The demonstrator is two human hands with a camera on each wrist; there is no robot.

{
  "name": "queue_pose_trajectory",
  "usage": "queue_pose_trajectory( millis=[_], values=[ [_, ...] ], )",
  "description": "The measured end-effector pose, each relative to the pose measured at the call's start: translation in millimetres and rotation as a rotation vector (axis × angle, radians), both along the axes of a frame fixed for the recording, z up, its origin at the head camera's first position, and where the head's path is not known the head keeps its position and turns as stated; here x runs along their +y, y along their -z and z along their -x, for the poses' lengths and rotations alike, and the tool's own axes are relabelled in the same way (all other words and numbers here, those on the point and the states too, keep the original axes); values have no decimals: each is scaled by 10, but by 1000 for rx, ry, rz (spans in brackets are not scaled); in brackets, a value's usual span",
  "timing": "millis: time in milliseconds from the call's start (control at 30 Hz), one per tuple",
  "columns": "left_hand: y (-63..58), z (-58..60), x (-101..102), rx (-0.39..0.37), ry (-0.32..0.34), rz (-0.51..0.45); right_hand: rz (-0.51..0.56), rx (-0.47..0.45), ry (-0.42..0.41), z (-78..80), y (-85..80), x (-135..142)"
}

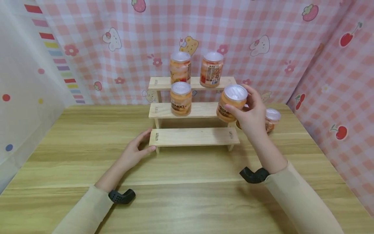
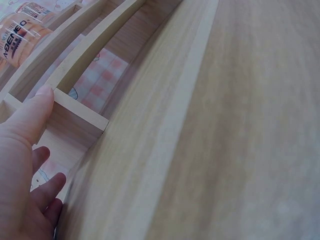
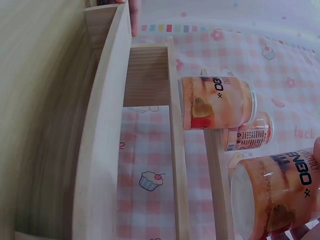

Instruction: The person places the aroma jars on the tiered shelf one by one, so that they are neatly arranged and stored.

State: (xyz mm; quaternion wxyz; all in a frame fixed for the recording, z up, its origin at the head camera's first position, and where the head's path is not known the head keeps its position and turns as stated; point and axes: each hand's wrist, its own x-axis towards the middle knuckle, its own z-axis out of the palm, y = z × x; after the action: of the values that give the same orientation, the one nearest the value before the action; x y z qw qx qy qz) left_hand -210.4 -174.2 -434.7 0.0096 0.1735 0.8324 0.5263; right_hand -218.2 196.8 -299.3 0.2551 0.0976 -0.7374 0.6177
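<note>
The jar (image 1: 226, 103) pinched between your right hand's (image 1: 253, 114) thumb and fingers leans slightly at the right end of the middle tier (image 1: 204, 110); whether its base touches the wood, I cannot tell. Your left hand (image 1: 135, 152) brackets the left end of the stand's bottom tier (image 1: 194, 136), thumb at the front corner. You seem to be placing this jar level with its upright neighbour (image 1: 181, 100); the next move likely calls for straightening it, seating it, then releasing. Two jars (image 1: 211, 70) stand on the top tier (image 1: 196, 84); another (image 1: 272, 119) sits beyond your right wrist.
</note>
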Motion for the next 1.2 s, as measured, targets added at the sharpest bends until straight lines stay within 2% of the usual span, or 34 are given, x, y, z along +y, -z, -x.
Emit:
queue_pose_trajectory(
  millis=[300,467,867,1200],
  values=[
    [-3,-5,7,7,-1,4,-50,-39,-18,178,-62,-126],
    [-1,-2,14,-4,-8,11,-33,-56,-23,262,-56,-174],
    [-1,2,9,-9,-10,12,18,-65,-52,415,24,-311],
    [-11,-8,2,-3,-6,16,1,-116,-24,474,126,-356]
  ],
)
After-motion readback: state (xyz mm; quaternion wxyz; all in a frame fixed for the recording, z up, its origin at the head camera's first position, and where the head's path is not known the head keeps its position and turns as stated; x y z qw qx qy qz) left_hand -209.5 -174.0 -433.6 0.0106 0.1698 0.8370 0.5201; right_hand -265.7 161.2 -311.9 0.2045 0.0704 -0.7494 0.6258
